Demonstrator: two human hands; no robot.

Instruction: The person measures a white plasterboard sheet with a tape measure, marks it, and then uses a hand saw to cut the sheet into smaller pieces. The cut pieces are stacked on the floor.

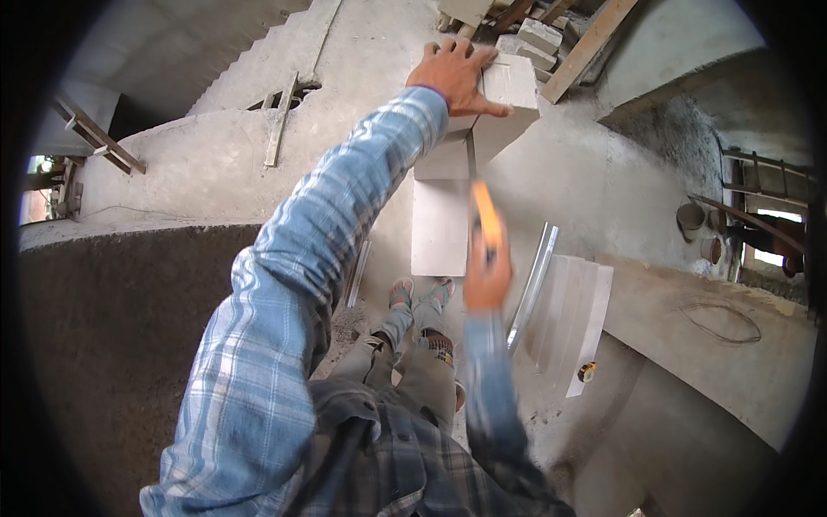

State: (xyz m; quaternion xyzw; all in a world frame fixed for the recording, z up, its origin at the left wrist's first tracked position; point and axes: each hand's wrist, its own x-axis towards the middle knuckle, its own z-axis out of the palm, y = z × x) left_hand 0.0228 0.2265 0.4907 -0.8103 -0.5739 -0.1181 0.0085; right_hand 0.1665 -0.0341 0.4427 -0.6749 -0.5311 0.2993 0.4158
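Observation:
My left hand (454,75) presses on a pale masonry block (510,82), its fingers spread over the upper end and the thumb out to the right. My right hand (488,277) is wrapped round the orange handle of a handsaw (486,212), slightly blurred. Its thin blade points away from me and runs into the gap beside the block, where part of it is hidden. Nearer to me, a second pale block (439,231) lies with its flat face up, just left of the saw.
Pale panels (568,314) lie to the right, with a tape measure (587,372) on them and a metal bar (532,284) alongside. Loose blocks (540,39) and a wooden plank (591,50) lie at the far right. A bucket (690,217) and coiled wire (722,324) are farther right.

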